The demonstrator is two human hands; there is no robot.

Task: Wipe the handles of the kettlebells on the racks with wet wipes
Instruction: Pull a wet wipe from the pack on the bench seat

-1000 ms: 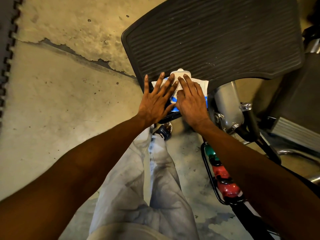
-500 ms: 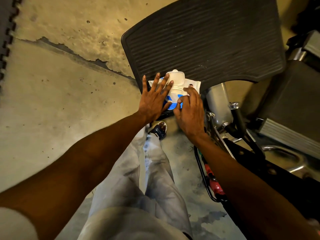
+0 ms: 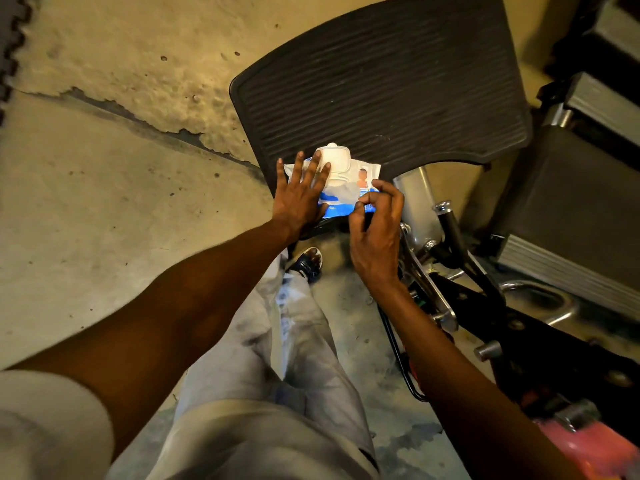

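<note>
A white and blue wet wipes pack (image 3: pixel 346 181) with a white flip lid lies on the near edge of a black ribbed footplate (image 3: pixel 381 81). My left hand (image 3: pixel 299 199) lies flat on the pack's left half, fingers spread, fingertips reaching the lid. My right hand (image 3: pixel 375 230) is at the pack's near right corner, with fingers curled and thumb and forefinger pinching its edge. No kettlebell or rack is in view.
A steel post (image 3: pixel 415 206) and black machine frame (image 3: pixel 519 327) stand right of my right arm. Grey metal blocks (image 3: pixel 588 202) fill the right side. A red part (image 3: pixel 588 441) is at bottom right. My sandalled foot (image 3: pixel 308 261) is on cracked concrete floor (image 3: pixel 104 202).
My right hand has slid off the top of the pack to its near right corner and curled its fingers. The left hand stays flat on the pack.
</note>
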